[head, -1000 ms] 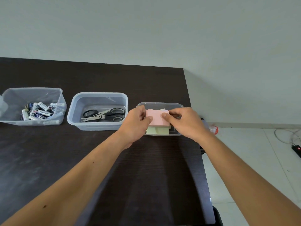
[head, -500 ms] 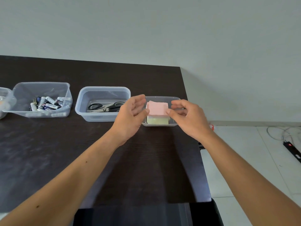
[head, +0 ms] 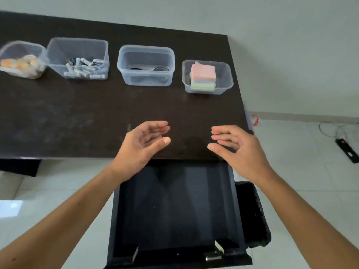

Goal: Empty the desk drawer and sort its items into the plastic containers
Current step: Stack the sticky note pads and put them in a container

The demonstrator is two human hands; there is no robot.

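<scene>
Head view: left hand (head: 142, 145), right hand (head: 236, 147) spread, empty, above desk (head: 97, 121) front edge, drawer (head: 174, 210) open below.

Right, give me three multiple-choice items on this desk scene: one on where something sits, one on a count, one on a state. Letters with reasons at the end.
1. Where is the stack of sticky notes?
A. In the rightmost container
B. In the drawer
C. In the left hand

2. How many plastic containers stand on the desk?
A. Two
B. Four
C. Six

3. What is the state of the drawer?
A. Pushed shut
B. Open and full of batteries
C. Open, nothing visible inside

Answers: 1 A, the stack sits in the rightmost container. 2 B, four tubs stand in a row. 3 C, its dark floor shows bare, with the left hand and right hand open above its back edge.
</scene>
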